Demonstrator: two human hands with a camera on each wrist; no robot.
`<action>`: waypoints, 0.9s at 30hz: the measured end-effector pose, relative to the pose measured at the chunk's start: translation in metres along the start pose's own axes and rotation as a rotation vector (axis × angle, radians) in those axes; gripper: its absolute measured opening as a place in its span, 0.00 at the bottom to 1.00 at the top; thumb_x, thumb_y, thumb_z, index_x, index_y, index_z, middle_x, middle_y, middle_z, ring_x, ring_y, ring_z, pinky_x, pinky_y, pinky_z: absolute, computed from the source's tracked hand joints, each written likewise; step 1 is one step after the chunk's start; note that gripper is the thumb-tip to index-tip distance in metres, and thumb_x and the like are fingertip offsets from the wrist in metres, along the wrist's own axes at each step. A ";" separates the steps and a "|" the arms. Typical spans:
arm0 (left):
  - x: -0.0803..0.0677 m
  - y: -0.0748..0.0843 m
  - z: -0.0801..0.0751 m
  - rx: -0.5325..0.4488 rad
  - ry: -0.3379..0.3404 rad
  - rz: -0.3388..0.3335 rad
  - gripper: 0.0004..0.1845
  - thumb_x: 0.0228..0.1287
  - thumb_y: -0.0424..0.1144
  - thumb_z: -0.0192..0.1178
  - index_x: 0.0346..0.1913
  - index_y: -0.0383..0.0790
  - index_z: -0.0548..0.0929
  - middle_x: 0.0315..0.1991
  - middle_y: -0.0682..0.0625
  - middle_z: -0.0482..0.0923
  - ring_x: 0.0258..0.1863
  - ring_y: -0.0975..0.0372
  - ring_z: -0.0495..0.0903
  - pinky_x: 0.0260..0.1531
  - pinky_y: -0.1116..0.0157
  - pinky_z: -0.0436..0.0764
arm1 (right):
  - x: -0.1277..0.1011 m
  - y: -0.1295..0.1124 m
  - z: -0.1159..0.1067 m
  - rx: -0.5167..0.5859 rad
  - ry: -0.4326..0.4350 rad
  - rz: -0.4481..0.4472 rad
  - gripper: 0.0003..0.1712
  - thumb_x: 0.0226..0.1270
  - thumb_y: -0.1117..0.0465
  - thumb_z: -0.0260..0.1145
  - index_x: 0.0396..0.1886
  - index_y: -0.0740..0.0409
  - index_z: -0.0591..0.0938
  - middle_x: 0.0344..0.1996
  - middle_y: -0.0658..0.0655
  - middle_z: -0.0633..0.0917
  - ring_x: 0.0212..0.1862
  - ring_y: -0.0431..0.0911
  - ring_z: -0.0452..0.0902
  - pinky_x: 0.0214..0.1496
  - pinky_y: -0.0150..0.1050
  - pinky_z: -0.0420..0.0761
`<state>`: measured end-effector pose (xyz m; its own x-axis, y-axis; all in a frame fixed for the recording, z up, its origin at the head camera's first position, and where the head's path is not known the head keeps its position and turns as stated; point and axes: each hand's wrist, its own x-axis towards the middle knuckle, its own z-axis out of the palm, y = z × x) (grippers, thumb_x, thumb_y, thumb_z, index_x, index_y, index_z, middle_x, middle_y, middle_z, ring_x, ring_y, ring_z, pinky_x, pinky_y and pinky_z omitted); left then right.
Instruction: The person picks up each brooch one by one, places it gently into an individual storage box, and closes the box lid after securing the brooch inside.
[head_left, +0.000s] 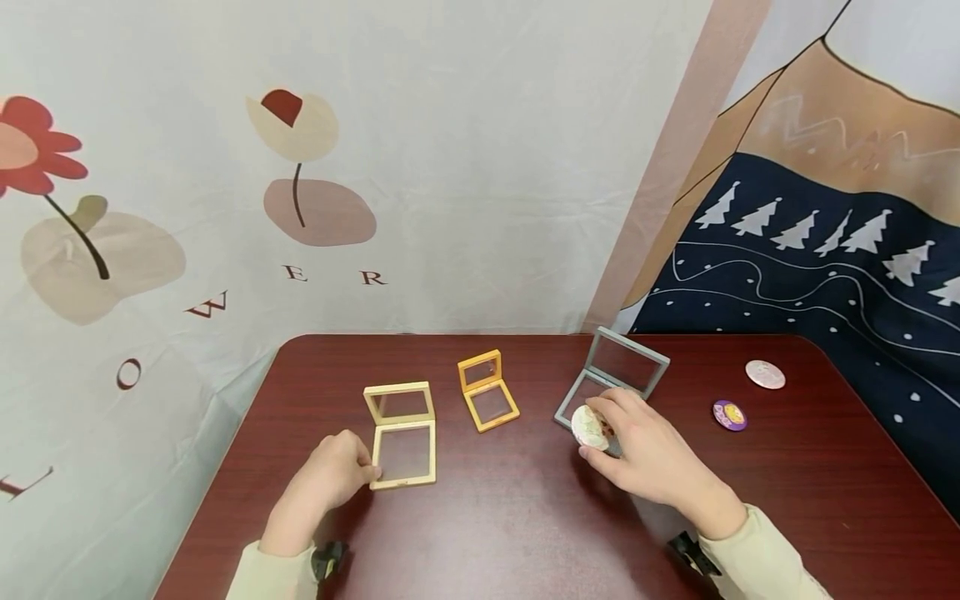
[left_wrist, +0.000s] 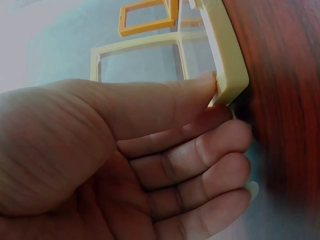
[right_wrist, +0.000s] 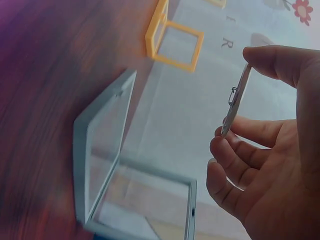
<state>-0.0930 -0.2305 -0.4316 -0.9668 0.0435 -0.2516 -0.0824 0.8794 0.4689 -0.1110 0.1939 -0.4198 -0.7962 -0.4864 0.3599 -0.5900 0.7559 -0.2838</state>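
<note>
White pin badge (head_left: 590, 428) pinched in my right hand (head_left: 651, 454) over grey frame (head_left: 611, 375); left hand (head_left: 330, 479) pinches cream frame (head_left: 401, 433) corner.

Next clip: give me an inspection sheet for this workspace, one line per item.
Surface: dark red wooden table.
Job's things: open grey frame; white badge held above it; open cream frame.
Clutter: open orange frame; purple badge; pale badge.
Grippers: left hand pinches the cream frame's corner; right hand pinches the white badge by its edge.
Cables: nothing seen.
Surroundings: flower-print cloth behind; navy tree-print cloth at right.
</note>
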 end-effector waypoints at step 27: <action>-0.002 -0.001 0.000 -0.008 -0.047 0.005 0.19 0.64 0.34 0.73 0.15 0.42 0.81 0.13 0.56 0.68 0.18 0.63 0.66 0.22 0.64 0.67 | 0.045 -0.055 0.033 0.138 -0.055 -0.113 0.31 0.61 0.52 0.77 0.59 0.63 0.82 0.51 0.52 0.78 0.50 0.42 0.72 0.48 0.37 0.79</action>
<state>-0.0912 -0.2317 -0.4315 -0.9549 0.0697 -0.2886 -0.0802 0.8753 0.4769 -0.1190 0.1158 -0.4172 -0.7276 -0.5908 0.3486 -0.6860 0.6293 -0.3652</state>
